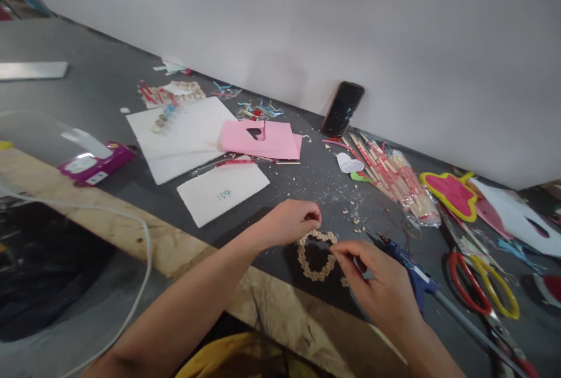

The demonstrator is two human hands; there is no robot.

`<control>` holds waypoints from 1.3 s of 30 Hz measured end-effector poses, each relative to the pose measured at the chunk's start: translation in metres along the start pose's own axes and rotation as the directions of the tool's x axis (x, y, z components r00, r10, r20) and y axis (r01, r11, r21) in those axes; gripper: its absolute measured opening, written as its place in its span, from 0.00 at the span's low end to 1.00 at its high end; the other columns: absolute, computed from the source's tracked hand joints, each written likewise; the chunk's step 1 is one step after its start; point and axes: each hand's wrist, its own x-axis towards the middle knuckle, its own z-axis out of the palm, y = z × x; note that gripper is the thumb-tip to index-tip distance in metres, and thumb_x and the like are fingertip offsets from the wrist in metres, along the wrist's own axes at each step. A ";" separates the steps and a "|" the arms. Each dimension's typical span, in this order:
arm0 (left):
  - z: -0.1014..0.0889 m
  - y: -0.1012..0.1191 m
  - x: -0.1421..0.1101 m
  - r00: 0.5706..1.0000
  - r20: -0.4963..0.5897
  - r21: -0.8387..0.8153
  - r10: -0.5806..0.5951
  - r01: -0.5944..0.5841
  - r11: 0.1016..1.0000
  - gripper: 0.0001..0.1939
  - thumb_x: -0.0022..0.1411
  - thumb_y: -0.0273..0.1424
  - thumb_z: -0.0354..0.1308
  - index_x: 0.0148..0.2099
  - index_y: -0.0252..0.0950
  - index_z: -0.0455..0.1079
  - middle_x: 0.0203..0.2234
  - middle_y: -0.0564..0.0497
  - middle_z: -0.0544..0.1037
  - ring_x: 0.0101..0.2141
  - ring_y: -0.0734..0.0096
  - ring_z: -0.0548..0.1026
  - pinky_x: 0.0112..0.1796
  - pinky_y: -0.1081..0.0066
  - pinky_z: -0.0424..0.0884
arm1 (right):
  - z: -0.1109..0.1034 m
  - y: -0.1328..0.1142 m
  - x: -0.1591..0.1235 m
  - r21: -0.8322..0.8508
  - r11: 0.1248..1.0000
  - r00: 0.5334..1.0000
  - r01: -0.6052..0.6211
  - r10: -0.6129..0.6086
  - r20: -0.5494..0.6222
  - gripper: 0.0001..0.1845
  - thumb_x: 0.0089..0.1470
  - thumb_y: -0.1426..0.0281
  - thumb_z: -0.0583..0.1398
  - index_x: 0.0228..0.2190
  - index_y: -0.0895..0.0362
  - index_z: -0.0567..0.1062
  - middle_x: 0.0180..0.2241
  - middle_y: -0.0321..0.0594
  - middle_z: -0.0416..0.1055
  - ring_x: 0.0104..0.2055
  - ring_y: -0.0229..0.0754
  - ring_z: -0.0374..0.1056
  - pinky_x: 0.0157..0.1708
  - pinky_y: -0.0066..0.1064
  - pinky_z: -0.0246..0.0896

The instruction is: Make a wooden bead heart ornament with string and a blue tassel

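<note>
A heart-shaped ring of small beige pieces [302,258] is in front of me, near the table's front edge. At its right side, the thumb and forefinger of my right hand [377,276] pinch its edge. My left hand [293,220] is at the top of the ring, fingers curled together; whether they grip the ring or a small piece is hidden. A small beige cluster [345,281] lies below my right fingertips. Just beyond my right hand rests a blue glue gun [407,264].
Red- and yellow-handled scissors [468,284] lie to the right, near bagged wooden sticks [407,185] and a pink-and-yellow cutout [451,194]. A phone [343,109] leans on the wall. Pink paper [276,138], white sheets [223,194] and a purple device [96,165] are leftward. Crumbs dot the middle.
</note>
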 end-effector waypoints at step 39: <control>0.001 -0.010 0.005 0.999 0.006 -0.117 0.053 -0.052 0.992 0.10 0.56 0.32 0.52 0.37 0.37 0.72 0.30 0.55 0.78 0.31 0.71 0.74 0.31 0.75 0.65 | 0.002 0.021 0.065 0.121 0.983 0.980 -0.138 0.118 0.160 0.07 0.52 0.74 0.56 0.31 0.54 0.74 0.29 0.31 0.75 0.28 0.33 0.68 0.29 0.24 0.58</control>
